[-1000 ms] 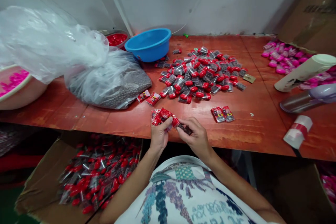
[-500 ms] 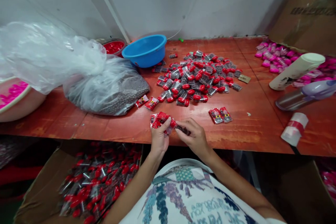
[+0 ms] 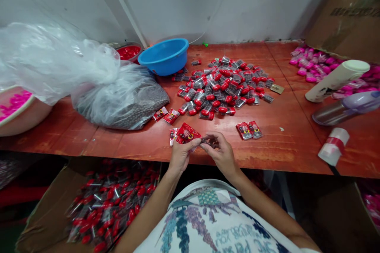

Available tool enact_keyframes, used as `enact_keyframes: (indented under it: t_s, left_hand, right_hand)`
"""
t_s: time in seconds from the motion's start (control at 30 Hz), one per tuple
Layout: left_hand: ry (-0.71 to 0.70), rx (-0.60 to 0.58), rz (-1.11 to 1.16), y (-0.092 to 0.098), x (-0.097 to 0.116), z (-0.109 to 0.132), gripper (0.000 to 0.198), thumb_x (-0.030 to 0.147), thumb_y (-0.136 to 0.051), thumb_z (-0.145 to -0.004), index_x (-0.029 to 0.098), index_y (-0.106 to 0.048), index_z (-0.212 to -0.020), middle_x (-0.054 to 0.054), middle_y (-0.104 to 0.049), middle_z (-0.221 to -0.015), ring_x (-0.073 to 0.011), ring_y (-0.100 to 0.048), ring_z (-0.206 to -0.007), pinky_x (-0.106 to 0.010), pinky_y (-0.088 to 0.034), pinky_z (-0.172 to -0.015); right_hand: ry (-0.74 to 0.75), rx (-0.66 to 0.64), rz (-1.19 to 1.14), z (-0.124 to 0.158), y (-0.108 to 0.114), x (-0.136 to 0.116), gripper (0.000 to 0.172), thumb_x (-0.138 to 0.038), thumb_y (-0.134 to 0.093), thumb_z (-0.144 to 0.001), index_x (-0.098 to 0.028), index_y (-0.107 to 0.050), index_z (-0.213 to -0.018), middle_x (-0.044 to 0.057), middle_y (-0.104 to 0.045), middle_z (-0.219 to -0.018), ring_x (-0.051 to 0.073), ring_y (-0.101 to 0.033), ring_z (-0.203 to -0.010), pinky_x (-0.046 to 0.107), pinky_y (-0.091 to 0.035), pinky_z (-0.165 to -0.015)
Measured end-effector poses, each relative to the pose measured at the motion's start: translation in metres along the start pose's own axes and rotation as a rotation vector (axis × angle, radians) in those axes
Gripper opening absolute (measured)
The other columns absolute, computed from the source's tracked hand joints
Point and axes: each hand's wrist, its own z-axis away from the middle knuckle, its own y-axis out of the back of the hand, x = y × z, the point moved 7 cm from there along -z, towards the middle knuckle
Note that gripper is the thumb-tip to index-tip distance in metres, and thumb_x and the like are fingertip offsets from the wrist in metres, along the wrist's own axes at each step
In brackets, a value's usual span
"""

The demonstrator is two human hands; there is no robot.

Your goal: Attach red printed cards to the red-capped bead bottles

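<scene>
Pinched in my left hand [image 3: 179, 155] is a red printed packet [image 3: 187, 131], tilted above the table's front edge. My right hand [image 3: 222, 155] is closed on a small dark piece [image 3: 211, 141] close to the packet's right side; the fingers partly hide it. Whether the piece touches the packet I cannot tell. Beyond my hands lies a heap of small clear containers with red caps and dark contents [image 3: 219, 89]. Two red packets [image 3: 249, 130] lie side by side to the right, and two more [image 3: 171, 116] to the left of the heap.
A clear bag of dark beads [image 3: 127, 101] and a blue basin [image 3: 163, 58] stand on the left. Below the table, a cardboard box [image 3: 44, 217] holds more red-capped containers. Two bottles [image 3: 335, 81] and pink pieces [image 3: 314, 63] lie on the right.
The red packet in my left hand has turned and now shows more of its printed face. My right hand has shifted slightly, its fingers drawn a little away from the packet.
</scene>
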Motion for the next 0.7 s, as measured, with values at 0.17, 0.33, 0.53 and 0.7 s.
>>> enact_keyframes:
  t_s: [0.17, 0.33, 0.53, 0.7]
  left_hand:
    - [-0.001, 0.025, -0.008, 0.006, 0.007, -0.004, 0.037, 0.013, -0.085, -0.048, 0.014, -0.066, -0.079, 0.002, -0.067, -0.068, -0.0111, -0.061, -0.062, -0.022, -0.05, -0.065]
    - [0.097, -0.157, -0.078, -0.003, -0.004, -0.003, 0.032, 0.013, -0.083, -0.052, 0.011, -0.069, -0.081, -0.006, -0.071, -0.078, -0.0184, -0.066, -0.073, -0.028, -0.052, -0.071]
    - [0.036, -0.039, 0.01, 0.005, -0.002, -0.004, 0.034, 0.015, -0.084, -0.051, 0.013, -0.066, -0.079, -0.002, -0.069, -0.074, -0.0152, -0.064, -0.068, -0.028, -0.052, -0.07]
    - [0.046, -0.039, -0.074, 0.002, -0.01, -0.002, 0.034, 0.016, -0.084, -0.051, 0.013, -0.064, -0.078, 0.0, -0.066, -0.07, -0.014, -0.062, -0.064, -0.026, -0.051, -0.064]
  right_hand:
    - [-0.137, -0.1, -0.126, -0.001, -0.004, 0.013, 0.029, -0.029, -0.069, -0.076, -0.022, -0.062, -0.103, 0.003, -0.066, -0.1, 0.017, -0.063, -0.089, 0.029, -0.051, -0.079]
    - [-0.31, -0.075, -0.45, -0.001, -0.009, 0.022, 0.035, -0.03, -0.076, -0.069, -0.023, -0.063, -0.1, 0.002, -0.068, -0.096, 0.017, -0.063, -0.084, 0.028, -0.053, -0.072]
    - [-0.23, -0.091, -0.312, -0.001, -0.004, 0.02, 0.047, -0.029, -0.073, -0.073, -0.027, -0.061, -0.118, 0.0, -0.062, -0.09, 0.014, -0.06, -0.081, 0.028, -0.052, -0.075]
    - [-0.066, -0.143, -0.073, -0.002, -0.001, 0.016, 0.038, -0.03, -0.068, -0.077, -0.027, -0.064, -0.115, 0.002, -0.061, -0.099, 0.017, -0.059, -0.091, 0.03, -0.049, -0.082]
